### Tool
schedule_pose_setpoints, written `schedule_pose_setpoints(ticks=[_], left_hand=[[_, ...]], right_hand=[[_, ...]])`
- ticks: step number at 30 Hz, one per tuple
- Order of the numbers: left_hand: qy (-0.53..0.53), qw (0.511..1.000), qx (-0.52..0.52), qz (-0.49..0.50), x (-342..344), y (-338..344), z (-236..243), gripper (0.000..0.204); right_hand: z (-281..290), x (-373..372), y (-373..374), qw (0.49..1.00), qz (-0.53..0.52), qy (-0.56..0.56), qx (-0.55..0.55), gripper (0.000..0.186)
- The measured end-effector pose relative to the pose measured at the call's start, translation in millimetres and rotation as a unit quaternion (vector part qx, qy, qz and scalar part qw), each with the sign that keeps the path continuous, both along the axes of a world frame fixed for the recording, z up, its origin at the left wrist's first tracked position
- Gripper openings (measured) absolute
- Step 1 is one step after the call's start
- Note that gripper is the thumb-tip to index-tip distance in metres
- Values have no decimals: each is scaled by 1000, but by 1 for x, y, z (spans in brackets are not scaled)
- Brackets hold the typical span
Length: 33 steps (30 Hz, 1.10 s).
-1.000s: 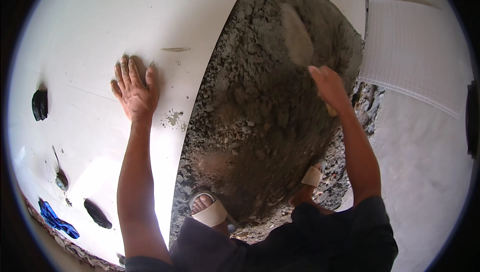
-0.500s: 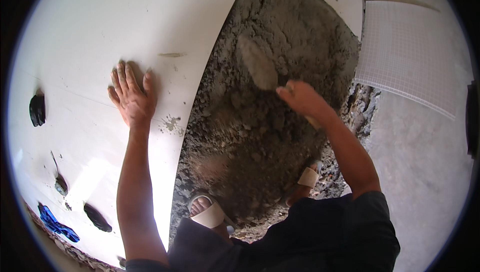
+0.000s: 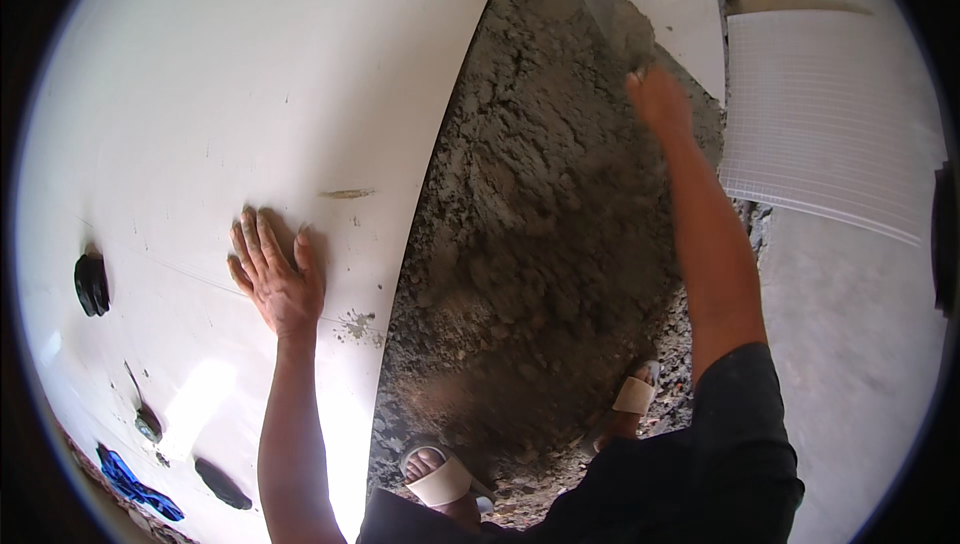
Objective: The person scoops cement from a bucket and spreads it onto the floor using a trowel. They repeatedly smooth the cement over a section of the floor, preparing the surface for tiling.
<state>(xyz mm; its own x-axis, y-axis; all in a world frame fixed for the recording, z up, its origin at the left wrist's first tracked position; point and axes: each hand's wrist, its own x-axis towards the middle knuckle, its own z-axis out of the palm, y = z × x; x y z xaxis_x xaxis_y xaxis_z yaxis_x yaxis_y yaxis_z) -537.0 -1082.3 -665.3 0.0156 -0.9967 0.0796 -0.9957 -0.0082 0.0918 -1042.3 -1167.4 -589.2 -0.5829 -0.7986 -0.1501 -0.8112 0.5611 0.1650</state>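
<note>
My left hand [image 3: 280, 279] lies flat, fingers spread, on a large glossy white floor slab [image 3: 200, 124]. At the far end of the bed of grey-brown mortar [image 3: 520, 164], my right hand [image 3: 662, 104] is closed round the handle of a trowel. The trowel's pointed, mortar-smeared blade [image 3: 620, 22] lies at the mortar's far edge, close to another white slab [image 3: 690, 24]. The mortar is ridged at the far end and crumbly nearer my feet. Most of the trowel's handle is hidden by my fingers.
Black suction cups or pads [image 3: 91, 285], a small dark tool [image 3: 147, 422] and a blue cloth-like item [image 3: 138, 484] lie on the left slab. A white grid-patterned sheet [image 3: 820, 114] covers part of the grey floor [image 3: 840, 324] at right. My sandalled feet [image 3: 440, 479] stand on the bed's near end.
My right hand and the trowel have moved away from me, to the far edge of the mortar. My left hand stays on the slab; the whole view has shifted slightly.
</note>
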Motion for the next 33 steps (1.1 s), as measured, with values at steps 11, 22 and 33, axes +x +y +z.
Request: schedule_pose_setpoints(ticks=[11,22,33], left_hand=[[4,1000,0,-7,1,-1,-2,59],[18,1000,-12,-11,1,0,-4,59],[8,1000,-12,1,3,0,-6,62]], right_hand=[[25,37,106,979,201,29,18,28],[-11,54,44,975,221,5,-26,25],[19,75,76,971,237,8,-27,24]])
